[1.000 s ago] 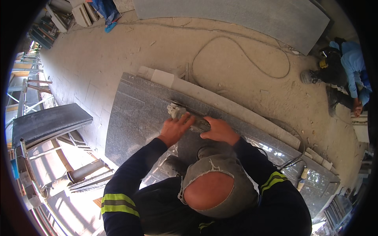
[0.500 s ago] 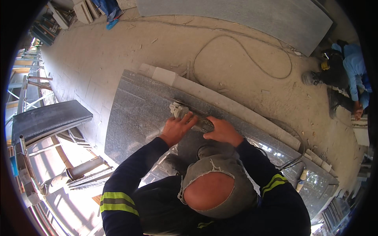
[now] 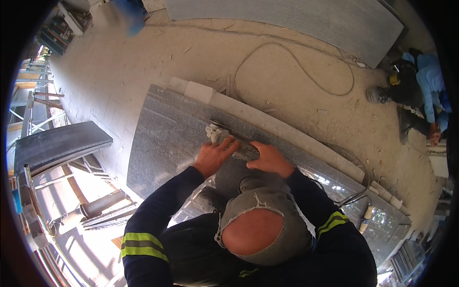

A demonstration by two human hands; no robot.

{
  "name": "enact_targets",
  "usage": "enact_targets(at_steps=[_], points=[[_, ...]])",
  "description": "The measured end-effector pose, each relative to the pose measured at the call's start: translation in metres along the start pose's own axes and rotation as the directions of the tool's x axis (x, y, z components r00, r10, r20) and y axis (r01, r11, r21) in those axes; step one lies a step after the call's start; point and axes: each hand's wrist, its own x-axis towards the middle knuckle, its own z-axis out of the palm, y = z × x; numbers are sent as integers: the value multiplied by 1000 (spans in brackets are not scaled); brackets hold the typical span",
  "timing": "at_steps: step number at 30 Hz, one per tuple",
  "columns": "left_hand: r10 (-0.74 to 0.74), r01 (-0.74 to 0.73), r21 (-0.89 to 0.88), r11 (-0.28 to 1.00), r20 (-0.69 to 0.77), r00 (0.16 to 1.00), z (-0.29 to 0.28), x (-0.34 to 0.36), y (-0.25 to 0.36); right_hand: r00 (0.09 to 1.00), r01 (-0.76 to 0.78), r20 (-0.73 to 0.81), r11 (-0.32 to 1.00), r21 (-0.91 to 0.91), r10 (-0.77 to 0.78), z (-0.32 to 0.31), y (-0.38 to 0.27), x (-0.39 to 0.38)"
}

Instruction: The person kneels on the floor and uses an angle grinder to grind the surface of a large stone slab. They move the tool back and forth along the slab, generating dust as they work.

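A dust-covered angle grinder [image 3: 246, 150] lies over a dark grey speckled stone slab [image 3: 160, 138], close to the slab's far edge. My left hand [image 3: 213, 158] is closed over the grinder's front part, just behind its pale gear head. Around its rear body wraps my right hand [image 3: 270, 159], thumb and fingers partly hidden. The head points to the far left, and its disc is mostly hidden against the slab. My bent knee, in torn grey trousers, is close below both hands.
Along the slab's far edge runs a pale stone strip [image 3: 287, 136]. A black cable [image 3: 356, 196] lies on the slab at right, and another cable [image 3: 299, 62] loops over the dusty floor. A co-worker in a blue shirt [image 3: 430, 79] is at far right. Another dark slab [image 3: 62, 141] rests at left.
Both hands and the grinder keep almost the same place. At the top left, the blue material and the boards beside it now look blurred.
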Motion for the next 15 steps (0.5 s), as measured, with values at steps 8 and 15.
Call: enact_targets(at_steps=[8,15], points=[[3,-3,-8,1000,15,1000,-4,2,5,999,-48,22,999,-21,49,-5,-2,-7],[19,-19,-9,1000,25,1000,-4,3,8,1000,-9,-18,1000,-2,9,-6,1,-13]])
